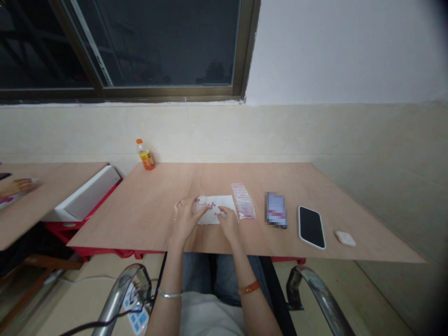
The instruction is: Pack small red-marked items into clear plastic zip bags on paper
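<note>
Left hand (184,218) arches over the left end of a white sheet (229,201), thumb held out from the curled fingers; whether it pinches anything cannot be told, since the back of the hand hides most of its far side. Right hand (229,223) has thumb and forefinger near each other above the sheet's right half, the gap too small to show if something sits there. Tiny pinkish-red pieces (213,205) lie on the paper between the hands, their exact shape unreadable. Farther right, a phone-like object (276,210) is pixelated (only its oblong outline can be made out), and at the left border another person's hand (16,186) is cut off. Pale wood-grained table (115,219) meets a tiled wall (217,130) under a dark window (168,42); an orange-capped bottle (146,158) stands near its far left corner. As far as it shows, the sheet's long axis runs side to side, while the clear plastic packets (243,200) just right of it run lengthwise away from the body, far end leaning left.
</note>
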The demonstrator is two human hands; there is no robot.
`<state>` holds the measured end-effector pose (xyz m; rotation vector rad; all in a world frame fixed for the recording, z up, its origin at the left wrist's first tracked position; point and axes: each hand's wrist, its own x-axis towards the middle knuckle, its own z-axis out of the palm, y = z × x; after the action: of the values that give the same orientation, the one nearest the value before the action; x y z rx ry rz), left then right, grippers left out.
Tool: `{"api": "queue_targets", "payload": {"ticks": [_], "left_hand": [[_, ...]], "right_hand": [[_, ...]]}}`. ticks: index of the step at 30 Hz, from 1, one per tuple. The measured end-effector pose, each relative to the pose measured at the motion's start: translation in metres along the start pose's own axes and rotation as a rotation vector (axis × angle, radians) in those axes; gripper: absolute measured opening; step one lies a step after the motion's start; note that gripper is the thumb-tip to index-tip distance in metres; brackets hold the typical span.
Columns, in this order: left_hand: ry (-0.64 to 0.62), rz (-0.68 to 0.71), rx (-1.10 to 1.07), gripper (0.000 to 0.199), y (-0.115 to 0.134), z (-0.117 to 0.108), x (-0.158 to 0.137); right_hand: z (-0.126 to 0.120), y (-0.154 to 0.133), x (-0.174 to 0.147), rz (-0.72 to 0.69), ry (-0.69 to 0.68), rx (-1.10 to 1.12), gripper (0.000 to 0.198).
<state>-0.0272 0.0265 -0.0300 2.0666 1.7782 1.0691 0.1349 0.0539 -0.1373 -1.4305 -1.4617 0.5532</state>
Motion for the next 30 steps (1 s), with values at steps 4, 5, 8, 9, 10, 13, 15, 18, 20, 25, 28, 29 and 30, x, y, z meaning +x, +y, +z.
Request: {"api": "queue_targets", "payload": {"ticks": [4, 5, 8, 9, 10, 13, 15, 18, 20, 25, 28, 29, 30], "left_hand": [[-0.008, -0.009, -0.052, 0.04, -0.001, -0.001, 0.0], [-0.027, -0.009, -0.074, 0.04, -0.002, -0.001, 0.0], [-0.085, -0.013, -0.116, 0.045, -0.009, 0.0, 0.0], [-0.097, -0.016, -0.12, 0.047, -0.011, 0.001, -0.001], [-0.111, -0.017, -0.121, 0.048, -0.012, 0.002, -0.001], [-0.147, -0.016, -0.133, 0.047, -0.015, 0.006, -0.003], [-0.175, -0.023, -0.147, 0.048, -0.015, 0.008, -0.003], [-0.223, -0.014, -0.176, 0.048, -0.011, 0.01, -0.004], [-0.244, 0.003, -0.204, 0.047, -0.009, 0.011, -0.004], [-0.254, 0.019, -0.266, 0.046, -0.009, 0.013, -0.005], [-0.22, 0.007, -0.262, 0.048, -0.013, 0.012, -0.005], [-0.203, 0.01, -0.261, 0.048, -0.014, 0.012, -0.004], [-0.187, 0.015, -0.261, 0.048, -0.015, 0.011, -0.004]], "right_hand": [[0.007, 0.005, -0.002, -0.001, 0.013, 0.014, 0.025], [0.007, 0.006, -0.001, -0.001, 0.017, 0.026, 0.024], [0.004, 0.002, 0.003, 0.007, 0.057, 0.08, 0.024], [0.001, -0.002, 0.006, 0.011, 0.083, 0.102, 0.025], [-0.002, -0.007, 0.009, 0.018, 0.117, 0.126, 0.026], [-0.015, -0.033, 0.015, 0.056, 0.236, 0.206, 0.033], [-0.025, -0.053, 0.015, 0.064, 0.285, 0.251, 0.035], [-0.035, -0.081, 0.01, 0.016, 0.284, 0.294, 0.034], [-0.037, -0.093, 0.006, -0.022, 0.237, 0.293, 0.033], [-0.032, -0.095, 0.003, -0.112, 0.101, 0.337, 0.033], [-0.024, -0.078, 0.006, -0.106, 0.092, 0.332, 0.037], [-0.021, -0.07, 0.007, -0.09, 0.095, 0.305, 0.037], [-0.018, -0.062, 0.009, -0.073, 0.096, 0.272, 0.037]]}}
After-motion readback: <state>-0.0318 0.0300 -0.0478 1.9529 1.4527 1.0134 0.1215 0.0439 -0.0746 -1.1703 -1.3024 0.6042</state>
